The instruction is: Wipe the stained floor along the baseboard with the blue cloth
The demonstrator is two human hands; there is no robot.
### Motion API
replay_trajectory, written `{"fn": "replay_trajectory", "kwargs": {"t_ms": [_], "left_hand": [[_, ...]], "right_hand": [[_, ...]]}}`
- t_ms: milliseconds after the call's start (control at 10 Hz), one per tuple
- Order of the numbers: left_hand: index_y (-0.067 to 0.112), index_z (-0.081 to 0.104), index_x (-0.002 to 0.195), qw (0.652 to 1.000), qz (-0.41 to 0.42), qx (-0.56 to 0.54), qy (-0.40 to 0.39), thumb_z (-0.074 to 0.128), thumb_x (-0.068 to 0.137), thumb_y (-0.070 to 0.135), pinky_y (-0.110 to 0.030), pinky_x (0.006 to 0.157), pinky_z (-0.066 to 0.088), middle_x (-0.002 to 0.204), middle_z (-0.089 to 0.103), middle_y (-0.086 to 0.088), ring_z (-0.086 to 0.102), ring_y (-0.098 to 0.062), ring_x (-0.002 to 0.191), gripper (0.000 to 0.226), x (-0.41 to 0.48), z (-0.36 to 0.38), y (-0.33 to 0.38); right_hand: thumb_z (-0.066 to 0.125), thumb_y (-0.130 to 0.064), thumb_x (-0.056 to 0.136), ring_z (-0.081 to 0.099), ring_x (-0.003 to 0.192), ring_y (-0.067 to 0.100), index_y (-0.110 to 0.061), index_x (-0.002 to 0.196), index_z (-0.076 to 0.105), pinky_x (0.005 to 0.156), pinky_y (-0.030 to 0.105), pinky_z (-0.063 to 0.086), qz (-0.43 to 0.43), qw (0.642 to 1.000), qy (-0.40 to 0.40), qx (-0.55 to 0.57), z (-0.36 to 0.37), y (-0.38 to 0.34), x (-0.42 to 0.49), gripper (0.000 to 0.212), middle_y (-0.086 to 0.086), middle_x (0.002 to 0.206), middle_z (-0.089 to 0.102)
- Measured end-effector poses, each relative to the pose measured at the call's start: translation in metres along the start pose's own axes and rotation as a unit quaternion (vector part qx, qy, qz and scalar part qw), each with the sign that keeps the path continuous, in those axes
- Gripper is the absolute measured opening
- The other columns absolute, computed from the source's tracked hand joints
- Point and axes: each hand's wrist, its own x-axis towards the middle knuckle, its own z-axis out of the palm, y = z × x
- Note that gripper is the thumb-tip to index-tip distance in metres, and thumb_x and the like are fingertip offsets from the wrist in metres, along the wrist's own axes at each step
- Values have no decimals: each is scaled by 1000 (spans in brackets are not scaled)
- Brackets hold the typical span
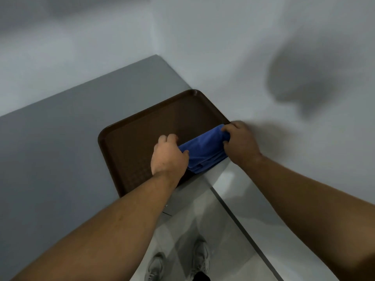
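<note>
A folded blue cloth (205, 151) lies at the near right corner of a brown tray (146, 130) on a grey table. My left hand (168, 155) grips the cloth's left end. Its right end is pinched in my right hand (239, 140), close to the white wall. Far below, a dark baseboard (243, 222) runs along the foot of the wall beside the pale tiled floor (203, 209). No stain is visible on the floor from here.
The grey table (60, 151) fills the left side and meets the white wall (284, 57) at the right. My two grey shoes (200, 258) stand on the floor strip between table and wall.
</note>
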Motion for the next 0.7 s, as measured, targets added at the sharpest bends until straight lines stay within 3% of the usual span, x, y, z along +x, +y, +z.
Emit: {"fn": "replay_trajectory", "kwargs": {"t_ms": [100,200,300,500,700], "left_hand": [[21,59,124,979,199,30,23,66,90,27,-31,88,52,122,54,0,52,-19,108,36,-4,6,5],[21,65,119,970,220,91,-54,62,92,27,-38,89,53,120,55,0,52,-21,109,28,-7,13,7],[21,66,119,973,207,80,-58,61,92,27,-37,92,52,123,55,1,50,-20,111,28,-7,15,5],[24,64,126,945,286,90,-129,63,88,32,-31,98,44,129,54,1,50,-20,115,39,-4,-1,-5],[30,61,129,901,364,118,-204,65,87,39,-33,102,46,134,52,12,50,-11,122,43,8,-47,-15]], "right_hand": [[66,-7,87,57,104,26,-11,111,71,91,36,54,-69,994,66,-54,5,-3,-3,24,10,114,58],[66,-19,91,59,102,25,-17,113,71,87,41,55,-79,994,-25,-66,15,-8,-11,23,6,115,62],[63,-21,93,57,103,25,-18,113,70,87,43,55,-56,995,-45,-61,20,-11,-16,22,5,114,62],[65,-25,90,60,100,25,-19,111,66,87,43,55,-24,997,-58,-49,11,-21,-32,21,4,116,61],[64,-34,90,61,114,24,-25,128,61,96,39,52,45,998,-29,-46,-10,-34,-77,38,1,129,64]]}}
